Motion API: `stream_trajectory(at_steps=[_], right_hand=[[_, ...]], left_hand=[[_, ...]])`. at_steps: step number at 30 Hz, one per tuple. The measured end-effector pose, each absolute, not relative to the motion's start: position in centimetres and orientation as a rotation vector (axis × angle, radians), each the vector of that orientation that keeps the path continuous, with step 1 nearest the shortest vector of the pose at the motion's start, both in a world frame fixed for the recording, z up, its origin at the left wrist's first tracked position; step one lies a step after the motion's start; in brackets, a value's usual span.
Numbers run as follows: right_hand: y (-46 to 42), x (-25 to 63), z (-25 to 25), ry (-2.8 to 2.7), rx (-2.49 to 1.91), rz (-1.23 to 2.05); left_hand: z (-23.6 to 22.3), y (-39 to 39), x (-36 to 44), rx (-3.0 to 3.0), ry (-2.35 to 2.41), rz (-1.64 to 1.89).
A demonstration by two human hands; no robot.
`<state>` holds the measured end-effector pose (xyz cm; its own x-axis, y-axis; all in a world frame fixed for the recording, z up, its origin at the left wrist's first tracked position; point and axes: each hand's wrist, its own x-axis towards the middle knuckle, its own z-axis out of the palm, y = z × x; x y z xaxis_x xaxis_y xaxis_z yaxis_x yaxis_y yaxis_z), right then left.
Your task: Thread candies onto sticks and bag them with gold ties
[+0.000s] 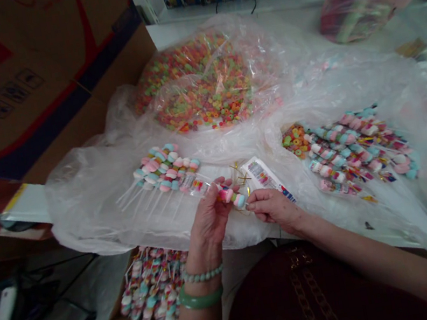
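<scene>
My left hand (209, 220) is closed round a marshmallow candy stick (231, 196) with pink, white and blue pieces, held just above the table's near edge. My right hand (271, 206) pinches the stick's other end, its fingers pressed together at the blue piece. A beaded bracelet and a green bangle sit on my left wrist. Just behind the hands lie gold twist ties (239, 176) and a small printed wrapper (261, 174). A bunch of unwrapped marshmallow sticks (164, 169) lies to the left on clear plastic.
A large clear bag of colourful ring candies (200, 83) sits at the back centre. Wrapped candy sticks (349, 151) are piled at the right. A cardboard box of finished sticks (149, 291) stands on the floor below. A big carton (20, 83) rises at the left.
</scene>
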<state>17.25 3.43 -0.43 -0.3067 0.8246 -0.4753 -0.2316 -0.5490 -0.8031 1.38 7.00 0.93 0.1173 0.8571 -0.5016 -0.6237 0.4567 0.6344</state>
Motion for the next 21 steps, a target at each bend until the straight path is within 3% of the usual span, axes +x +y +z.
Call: stream_trajectory(at_steps=[3, 8, 11, 13, 16, 19, 21], right_hand=[[3.4, 17.2, -0.3, -0.97, -1.297, 1.744], [3.2, 17.6, -0.3, -0.942, -1.308, 1.894], [3.2, 17.7, -0.7, -1.064, -1.41, 1.811], [3.1, 17.5, -0.9, -1.279, -1.518, 1.59], [3.0, 17.3, -1.0, -1.746, -1.633, 1.004], [2.7, 17.1, -1.0, -2.098, -1.6, 0.414], [2.5, 16.9, -1.0, -2.221, -1.524, 0.215]], left_hand=[[1.0, 7.4, 1.1, 0.256, 0.979, 1.212], [1.0, 7.7, 1.3, 0.223, 0.996, 1.239], [0.9, 7.6, 1.6, 0.223, 1.01, 1.234], [0.8, 7.5, 1.8, 0.25, 1.012, 1.223], [0.7, 7.4, 2.1, 0.292, 1.021, 1.227], [0.6, 7.4, 2.4, 0.322, 1.027, 1.254], [0.5, 7.4, 2.6, 0.323, 1.041, 1.27]])
